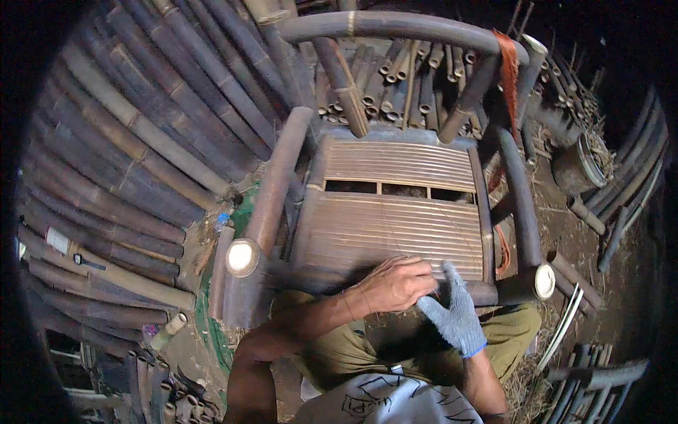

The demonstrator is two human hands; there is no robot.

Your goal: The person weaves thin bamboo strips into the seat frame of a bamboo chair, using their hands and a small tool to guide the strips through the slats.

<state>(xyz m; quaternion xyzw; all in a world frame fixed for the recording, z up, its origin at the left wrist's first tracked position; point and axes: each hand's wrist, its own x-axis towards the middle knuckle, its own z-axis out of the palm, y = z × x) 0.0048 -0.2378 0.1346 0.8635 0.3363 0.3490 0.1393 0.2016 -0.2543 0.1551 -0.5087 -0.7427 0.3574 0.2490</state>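
In front of me stands a bamboo armchair with dark poles; its slatted seat [395,222] has a gap across it toward the back. Over the seat's front edge, my bare left hand [401,284] is closed with its fingers curled. Whatever it may hold is hidden; thin strands show faintly around it. Close on its right, my right hand [455,314] wears a grey knitted glove with a blue cuff. Its thumb and fingers are spread apart, with nothing plainly held. The thumb side is almost against the left hand's fingers. An orange strip [507,63] hangs from the chair's top rail [417,26].
Dark bamboo poles [141,134] lie side by side along the left. Cut bamboo lengths [402,78] are piled behind the chair. A bucket-like container [583,166] stands at the right. A wristwatch [88,263] lies on the left poles, and green netting [212,297] is beside the chair.
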